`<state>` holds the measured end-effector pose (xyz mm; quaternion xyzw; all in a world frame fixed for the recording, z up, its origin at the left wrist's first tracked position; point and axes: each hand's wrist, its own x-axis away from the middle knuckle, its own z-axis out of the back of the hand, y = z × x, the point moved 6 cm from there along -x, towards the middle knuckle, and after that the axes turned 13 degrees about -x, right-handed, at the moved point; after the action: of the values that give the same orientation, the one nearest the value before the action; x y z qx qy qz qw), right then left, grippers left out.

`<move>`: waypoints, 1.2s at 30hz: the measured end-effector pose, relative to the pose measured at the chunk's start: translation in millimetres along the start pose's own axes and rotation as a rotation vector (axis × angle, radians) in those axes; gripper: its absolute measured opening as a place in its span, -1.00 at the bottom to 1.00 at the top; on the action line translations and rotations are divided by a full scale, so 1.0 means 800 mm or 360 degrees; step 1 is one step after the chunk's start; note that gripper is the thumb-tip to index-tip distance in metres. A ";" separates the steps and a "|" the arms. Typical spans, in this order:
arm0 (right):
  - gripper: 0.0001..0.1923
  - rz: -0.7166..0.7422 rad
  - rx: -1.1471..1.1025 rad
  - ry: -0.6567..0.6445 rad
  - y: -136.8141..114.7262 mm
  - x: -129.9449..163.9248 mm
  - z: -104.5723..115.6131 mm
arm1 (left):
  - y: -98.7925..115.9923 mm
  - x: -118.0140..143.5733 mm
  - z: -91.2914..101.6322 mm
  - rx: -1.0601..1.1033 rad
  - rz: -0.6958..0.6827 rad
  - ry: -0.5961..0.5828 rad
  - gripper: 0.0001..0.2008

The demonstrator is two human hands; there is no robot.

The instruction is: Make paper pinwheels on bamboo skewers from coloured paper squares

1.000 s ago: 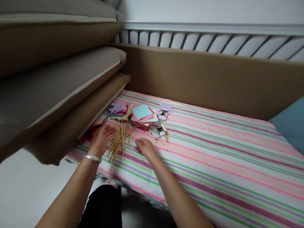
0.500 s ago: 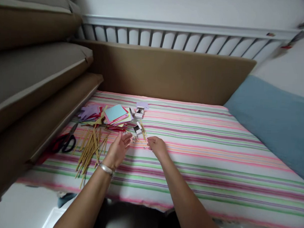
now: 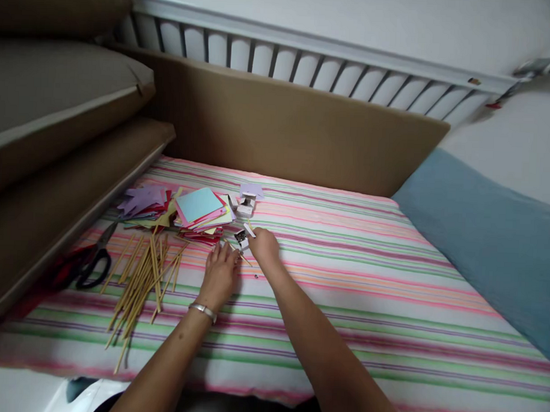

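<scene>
Hands, my feed: two, one left hand (image 3: 219,276), one right hand (image 3: 263,246). Silver bracelet (image 3: 203,311): one. Small white boxes (image 3: 246,210): I count two. Wooden sticks (image 3: 139,291): more than ten, overlapping too closely for my exact tally. Scissors (image 3: 105,236): one pair. Stack of square papers (image 3: 198,204): one, sheets uncountable from here. Pile of cut-out papers (image 3: 142,198): one. Striped cloth (image 3: 388,330): one. Blue cushion (image 3: 463,236): one.

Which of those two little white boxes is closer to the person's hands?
The front box, between the left hand and the right hand; the back box sits farther off, beside the lilac paper, clear of both hands.
</scene>
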<state>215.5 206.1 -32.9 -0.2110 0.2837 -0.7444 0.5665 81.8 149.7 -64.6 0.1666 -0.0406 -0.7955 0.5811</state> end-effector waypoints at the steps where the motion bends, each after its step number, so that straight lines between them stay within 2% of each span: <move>1: -0.79 -0.0005 0.0010 -0.0012 0.002 -0.006 0.001 | 0.004 0.000 -0.001 -0.0044 -0.0020 -0.0028 -0.61; 4: -0.78 -0.0035 0.0000 -0.0079 0.005 -0.026 0.000 | 0.011 0.001 0.005 -0.0031 -0.0123 -0.0102 -0.70; 8: -0.77 -0.0080 -0.0030 -0.0195 0.010 -0.039 -0.002 | 0.015 0.000 0.014 0.0159 -0.0242 -0.0138 -0.77; 11: -0.71 -0.0126 0.0044 -0.0183 0.021 -0.027 0.005 | 0.009 -0.003 0.015 0.0218 -0.0160 0.0031 -0.79; 14: -0.62 -0.0199 0.0168 -0.0167 0.028 -0.008 0.007 | 0.005 -0.007 0.008 0.0105 -0.0072 0.0224 -0.73; 16: -0.60 -0.0222 0.0241 -0.0151 0.025 -0.002 0.004 | 0.005 -0.009 0.000 0.0009 -0.0061 0.0265 -0.66; 21: -0.71 -0.0292 0.0330 -0.0208 0.019 -0.015 0.000 | 0.001 -0.018 -0.010 -0.0144 -0.0002 0.0195 -0.63; 27: -0.76 -0.0351 0.0285 -0.0400 0.041 -0.029 0.017 | -0.005 -0.021 -0.002 -0.0237 0.0038 0.0089 -0.55; 32: -0.73 -0.0207 0.0165 -0.0387 0.047 0.006 0.037 | 0.005 -0.020 0.004 -0.0162 -0.0049 -0.0024 -0.58; 36: -0.76 -0.0100 0.0128 -0.0369 0.032 0.046 0.022 | 0.020 -0.016 0.001 -0.0010 -0.0232 -0.0123 -0.65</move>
<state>235.4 162.3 -36.8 -0.2816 0.1796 -0.7431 0.5799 99.7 156.6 -57.2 0.1362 -0.0482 -0.8418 0.5201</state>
